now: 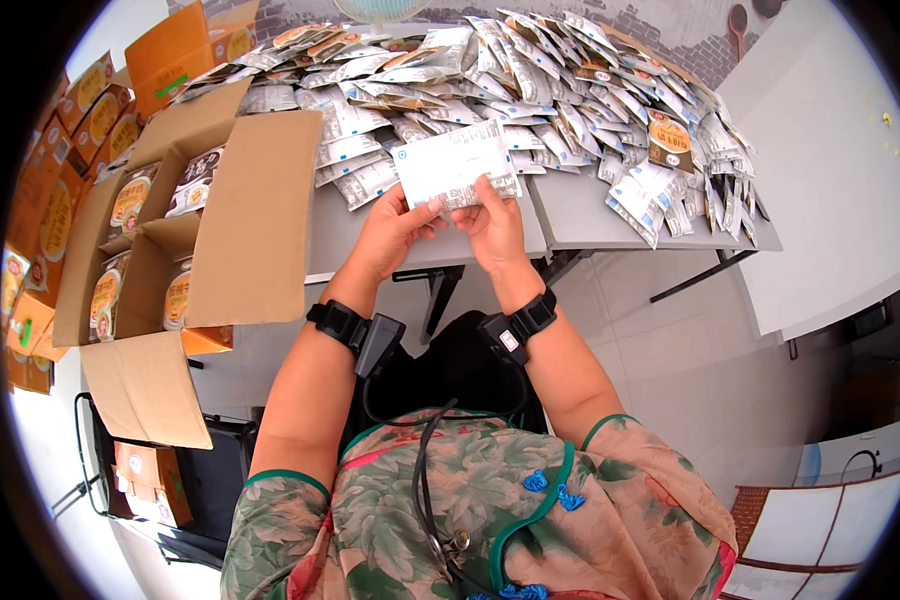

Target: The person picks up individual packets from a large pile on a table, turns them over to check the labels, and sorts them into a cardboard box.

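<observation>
Between both hands I hold one flat food pouch (454, 163), its white printed back toward me, above the front edge of the grey table (345, 235). My left hand (395, 230) grips its lower left corner, thumb on top. My right hand (492, 222) pinches the lower right part, thumb across the printed face. Just beyond lies a large heap of similar pouches (520, 70), mostly white side up, a few showing brown and orange fronts. To the left stands an open cardboard carton (255, 210) with divided compartments, pouches standing in them.
Orange printed boxes (60, 220) are stacked along the far left. A small orange and white box (150, 480) sits on a black cart (215, 470) at lower left. Behind the heap is a fan (380, 8). A white panel (820, 170) stands at the right.
</observation>
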Demonstrator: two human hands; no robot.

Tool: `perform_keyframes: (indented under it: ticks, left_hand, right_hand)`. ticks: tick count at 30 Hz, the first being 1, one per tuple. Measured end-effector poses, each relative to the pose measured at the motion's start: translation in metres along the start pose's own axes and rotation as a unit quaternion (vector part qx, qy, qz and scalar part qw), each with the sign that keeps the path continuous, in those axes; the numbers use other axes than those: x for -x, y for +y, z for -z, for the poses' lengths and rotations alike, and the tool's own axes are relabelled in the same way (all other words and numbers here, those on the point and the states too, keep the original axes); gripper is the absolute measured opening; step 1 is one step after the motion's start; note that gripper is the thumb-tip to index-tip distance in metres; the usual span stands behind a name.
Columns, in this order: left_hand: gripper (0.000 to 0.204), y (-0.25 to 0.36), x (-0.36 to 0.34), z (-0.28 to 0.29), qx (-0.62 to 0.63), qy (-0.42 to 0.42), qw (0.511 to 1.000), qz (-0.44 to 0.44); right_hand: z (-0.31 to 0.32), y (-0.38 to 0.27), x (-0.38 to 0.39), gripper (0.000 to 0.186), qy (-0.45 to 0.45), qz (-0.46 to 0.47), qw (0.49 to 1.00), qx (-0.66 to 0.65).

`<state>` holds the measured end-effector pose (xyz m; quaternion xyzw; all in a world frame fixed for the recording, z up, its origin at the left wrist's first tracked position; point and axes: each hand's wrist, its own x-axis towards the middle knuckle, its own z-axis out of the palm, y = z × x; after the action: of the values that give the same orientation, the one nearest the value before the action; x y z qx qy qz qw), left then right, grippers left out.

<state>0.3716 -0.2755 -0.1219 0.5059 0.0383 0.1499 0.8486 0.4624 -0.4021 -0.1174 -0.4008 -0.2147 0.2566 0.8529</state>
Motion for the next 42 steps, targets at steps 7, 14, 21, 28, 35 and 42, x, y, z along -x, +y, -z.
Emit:
perform_keyframes:
  ticks: [7, 14, 21, 28, 35, 42]
  left_hand:
    - [0.023, 0.000, 0.002, 0.001, 0.046, 0.070, 0.995, -0.051]
    - [0.023, -0.006, -0.004, 0.010, 0.157, 0.110, 0.978, -0.088]
    - [0.023, -0.008, -0.005, 0.013, 0.173, 0.117, 0.974, -0.090]
    - [0.019, -0.008, -0.004, 0.013, 0.198, 0.132, 0.967, -0.087]
    - [0.019, -0.011, -0.006, 0.020, 0.206, 0.104, 0.969, -0.093]
    - [0.045, 0.005, 0.001, 0.013, 0.281, 0.017, 0.960, 0.014]
  right_hand:
    - [0.008, 0.003, -0.002, 0.029, -0.024, -0.004, 0.999, -0.040]
    - [0.008, 0.003, -0.001, 0.025, -0.028, -0.039, 0.999, 0.002]
    - [0.007, 0.002, 0.000, 0.025, -0.038, -0.041, 0.998, 0.015]
    - [0.011, 0.004, -0.001, 0.033, -0.045, -0.035, 0.998, 0.009]
    - [0.011, 0.004, -0.001, 0.041, -0.046, -0.023, 0.999, 0.002]
    - [0.017, 0.004, -0.004, 0.040, -0.079, -0.026, 0.995, -0.057]
